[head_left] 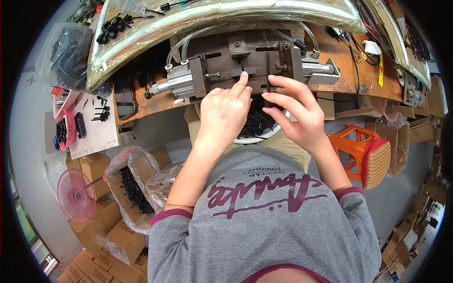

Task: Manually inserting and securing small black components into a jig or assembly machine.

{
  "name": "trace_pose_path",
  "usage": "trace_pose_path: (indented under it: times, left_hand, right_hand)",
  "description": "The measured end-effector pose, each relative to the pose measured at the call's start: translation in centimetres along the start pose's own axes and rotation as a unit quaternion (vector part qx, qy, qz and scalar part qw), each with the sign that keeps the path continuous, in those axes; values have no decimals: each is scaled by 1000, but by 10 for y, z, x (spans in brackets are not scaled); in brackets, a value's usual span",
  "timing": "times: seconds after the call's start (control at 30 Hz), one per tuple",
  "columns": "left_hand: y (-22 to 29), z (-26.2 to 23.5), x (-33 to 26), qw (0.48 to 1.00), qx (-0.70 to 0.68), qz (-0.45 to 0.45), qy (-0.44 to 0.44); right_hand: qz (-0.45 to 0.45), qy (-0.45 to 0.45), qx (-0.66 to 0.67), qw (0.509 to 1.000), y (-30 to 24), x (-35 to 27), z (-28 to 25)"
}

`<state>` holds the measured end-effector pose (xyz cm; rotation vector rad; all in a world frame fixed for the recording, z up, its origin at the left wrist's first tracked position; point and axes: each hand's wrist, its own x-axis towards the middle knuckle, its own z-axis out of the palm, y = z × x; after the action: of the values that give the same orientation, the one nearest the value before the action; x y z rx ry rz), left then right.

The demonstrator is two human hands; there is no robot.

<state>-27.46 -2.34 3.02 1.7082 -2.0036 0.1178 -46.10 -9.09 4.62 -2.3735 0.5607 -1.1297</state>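
Note:
My left hand [222, 111] reaches over the metal fixture [222, 61] on the bench. Its index finger is stretched out and its tip touches a small metal block [244, 72] in the middle of the fixture; the other fingers bend below it and the thumb is hidden. A thin dark piece sticks up from that block. To its right, my right hand [299, 111] is closed on a slim black rod [268, 70], held upright between thumb and fingertips. Beneath my hands, a white tub [258, 140] holds many small black parts.
Pneumatic cylinders [177, 87] with clear hoses flank the fixture. A plastic-wrapped frame [226, 12] lies behind it. At left are a pink basket [71, 128] of black parts, a pink fan [76, 195] and a lined carton [137, 191]. An orange stool [354, 146] stands at right.

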Motion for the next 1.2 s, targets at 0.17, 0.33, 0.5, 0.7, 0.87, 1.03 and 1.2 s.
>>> trace_pose_path:
  times: [0.17, 0.33, 0.5, 0.7, 0.87, 1.03, 1.2]
  left_hand:
    - [-2, -3, -4, 1000, -6, -2, -1]
    - [-18, -37, -19, 959, -241, -47, -142]
    - [-15, -18, -44, 884, -330, -55, -328]
    - [-4, 51, -74, 883, -313, -115, -331]
    - [-13, 97, -83, 853, -424, -203, -225]
    - [-34, 105, -108, 901, -339, -253, -98]
    - [-20, 99, -127, 987, -115, -55, -96]
  right_hand:
    - [-31, -16, -61, 998, 11, -2, 13]
    - [-19, -56, -110, 992, 8, -5, 24]
    - [-48, -89, -199, 975, 6, -1, 41]
    - [-38, -105, -235, 965, 5, 5, 49]
    - [-37, -105, -239, 965, 8, 3, 48]
    - [34, -29, -70, 997, 16, -10, 36]
    - [154, 21, 3, 988, 31, -64, 19]
